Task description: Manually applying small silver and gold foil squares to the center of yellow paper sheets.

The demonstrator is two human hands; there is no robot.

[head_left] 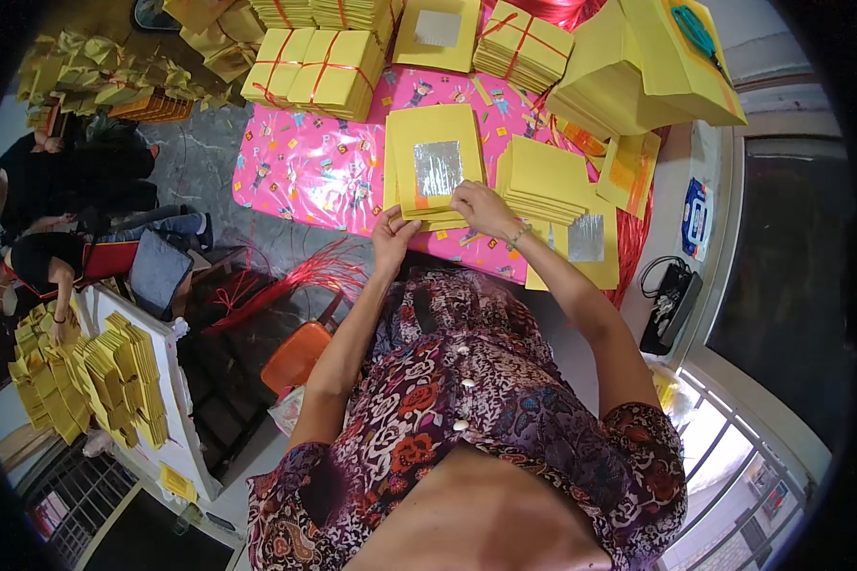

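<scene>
In front of me on a pink printed table cover lies a stack of yellow paper sheets [408, 143]. Its top sheet bears a silver foil square [438, 168] with an orange band below it. My left hand [393, 238] is closed at the stack's near left corner, thumb and fingers pinching the paper edge. My right hand [486, 209] rests at the near right side, by the foil's lower corner. Its fingers are bent together, and what is between them is hidden. Right of it lies a fanned pile of plain yellow paper [546, 176], and a foil-marked sheet [586, 240] sits closer to me.
Bundles tied with red ribbon [316, 71] stand at the back. Teal-handled scissors [695, 30] lie on a tall yellow stack at the far right. Red strands [300, 281] hang beside an orange stool [297, 355]. To the left, people work near a white table [176, 381] with yellow paper.
</scene>
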